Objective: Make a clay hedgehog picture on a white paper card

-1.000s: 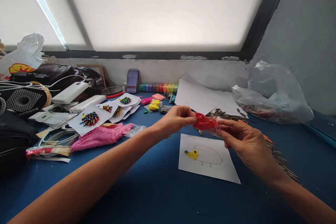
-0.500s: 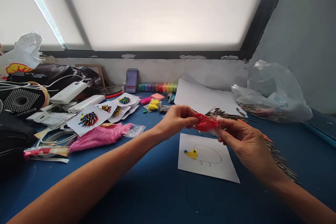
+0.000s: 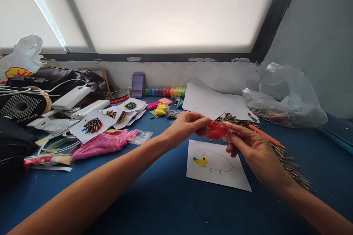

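Note:
Between both hands, above the table, is a piece of red modelling clay (image 3: 216, 130) in a clear plastic wrapper. My left hand (image 3: 190, 126) pinches its left end. The thumb and fingers of my right hand (image 3: 246, 141) are closed on the wrapper at the other end. Below them lies a white sheet of paper (image 3: 220, 181) with a pencil-drawn animal outline; its head is filled with yellow clay (image 3: 202, 161), with a blue blob at the snout and a dark eye. The outlined body is bare paper.
Sunflower seeds (image 3: 292, 167) are heaped at right beside an orange stick-like tool (image 3: 267, 136). Finished seed-and-clay pictures (image 3: 93, 125) and a pink cloth (image 3: 102, 145) lie left. At the back are clay blocks (image 3: 165, 91), paper sheets (image 3: 209, 99) and a plastic bag (image 3: 289, 99).
The red clay in its wrapper has turned and been pulled a little between my fingers. My right hand has shifted slightly; the paper below stays put.

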Available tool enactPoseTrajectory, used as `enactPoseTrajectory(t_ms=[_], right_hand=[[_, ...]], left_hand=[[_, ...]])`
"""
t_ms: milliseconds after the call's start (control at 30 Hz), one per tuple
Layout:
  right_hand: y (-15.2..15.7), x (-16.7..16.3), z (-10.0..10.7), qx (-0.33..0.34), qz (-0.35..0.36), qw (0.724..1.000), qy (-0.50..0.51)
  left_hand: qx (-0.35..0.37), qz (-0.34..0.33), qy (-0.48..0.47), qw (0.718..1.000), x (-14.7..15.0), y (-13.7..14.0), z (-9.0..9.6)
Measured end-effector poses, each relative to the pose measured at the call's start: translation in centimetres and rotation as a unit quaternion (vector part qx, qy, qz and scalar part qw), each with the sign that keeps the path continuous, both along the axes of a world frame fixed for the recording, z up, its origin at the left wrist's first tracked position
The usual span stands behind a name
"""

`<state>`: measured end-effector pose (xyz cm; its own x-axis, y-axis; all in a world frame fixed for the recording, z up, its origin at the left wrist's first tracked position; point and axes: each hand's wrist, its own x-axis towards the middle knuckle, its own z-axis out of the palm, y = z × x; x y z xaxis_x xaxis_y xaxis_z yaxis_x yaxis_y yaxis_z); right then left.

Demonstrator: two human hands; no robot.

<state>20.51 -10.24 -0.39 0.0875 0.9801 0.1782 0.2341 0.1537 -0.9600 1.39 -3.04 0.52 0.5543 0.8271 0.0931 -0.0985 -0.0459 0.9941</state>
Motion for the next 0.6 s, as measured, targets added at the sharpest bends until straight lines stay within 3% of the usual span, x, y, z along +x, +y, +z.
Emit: enactPoseTrajectory(t_ms=[333,600], right_hand=[[-0.03,-0.09,-0.03,0.011,0.003,1.000,0.019],[-0.08,-0.24,0.02,0.007,-0.016,1.000,0.013]], left_hand=[[-0.013,0.043,-0.002,0.999,0.18,0.32,-0.27],[0.018,0.032,0.027,0.999,0.00,0.31,-0.36]])
